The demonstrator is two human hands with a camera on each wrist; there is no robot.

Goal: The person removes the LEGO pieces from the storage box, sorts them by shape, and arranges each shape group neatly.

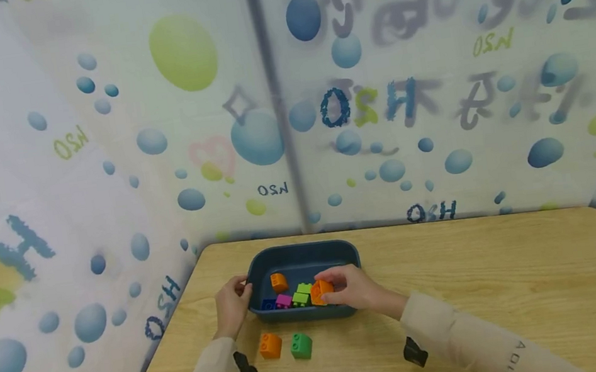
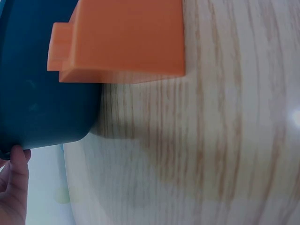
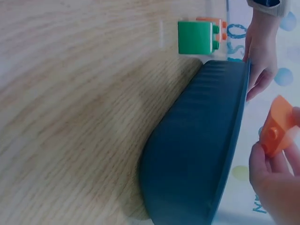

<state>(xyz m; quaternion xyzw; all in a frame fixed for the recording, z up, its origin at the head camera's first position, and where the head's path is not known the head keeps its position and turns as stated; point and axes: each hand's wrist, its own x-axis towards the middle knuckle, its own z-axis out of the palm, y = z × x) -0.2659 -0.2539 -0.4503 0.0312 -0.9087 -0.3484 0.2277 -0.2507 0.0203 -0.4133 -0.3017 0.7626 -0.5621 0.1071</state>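
A dark blue plastic box [image 1: 310, 312] stands on the table with several building blocks inside. My left hand [image 1: 233, 306] pinches its left rim between thumb and fingers. Over the right part of the box, my right hand [image 1: 353, 286] holds an orange building block [image 1: 321, 292] by thumb and fingertips; the right wrist view shows this orange block [image 3: 276, 126] above the rim. Inside lie another orange block [image 1: 279, 282], a magenta block [image 1: 284, 302], light green blocks [image 1: 301, 300] and a dark blue block [image 1: 268, 305].
In front of the box, an orange block [image 1: 270, 346] and a green block [image 1: 301, 346] sit side by side on the wooden table [image 1: 489, 286]. Walls with a bubble pattern [image 1: 211, 217] rise behind the table and on its left.
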